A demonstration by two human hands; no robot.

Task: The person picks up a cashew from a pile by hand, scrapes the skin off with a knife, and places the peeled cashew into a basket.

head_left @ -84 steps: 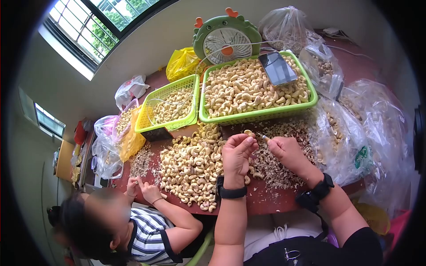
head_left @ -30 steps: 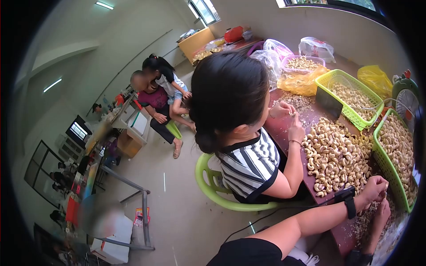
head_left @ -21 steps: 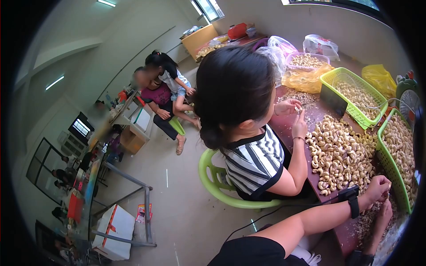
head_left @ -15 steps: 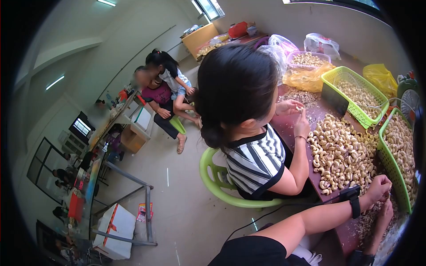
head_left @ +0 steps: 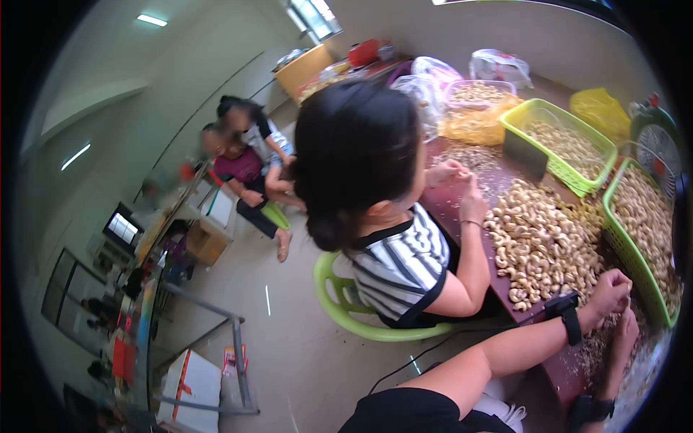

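Note:
My left hand point(head_left: 608, 294) is closed in a pinch over the table's near corner, a black band with a small box on its wrist. At its fingertips a small pale piece shows in part, looking like a cashew nut. Just below, my right hand point(head_left: 625, 333) has its fingers pressed together, close to the left fingertips. What it holds is hidden. Crumbly peel scraps point(head_left: 593, 353) lie under both hands. Beside them spreads a big pile of cashew nuts point(head_left: 541, 242), and a green basket point(head_left: 638, 270) of cashews stands past my fingers.
A co-worker in a striped top point(head_left: 404, 263) sits on a green chair point(head_left: 328, 307), pinching a small piece with both hands point(head_left: 462, 180). A second green basket point(head_left: 530, 114), a yellow bag point(head_left: 599, 115) and a fan point(head_left: 655, 148) stand farther back. A cable point(head_left: 411, 361) runs by my left arm.
The view has shifted, so the room and table sit slightly to the left. My hands stay close together at the table corner, still pinched. The co-worker's hands remain raised together.

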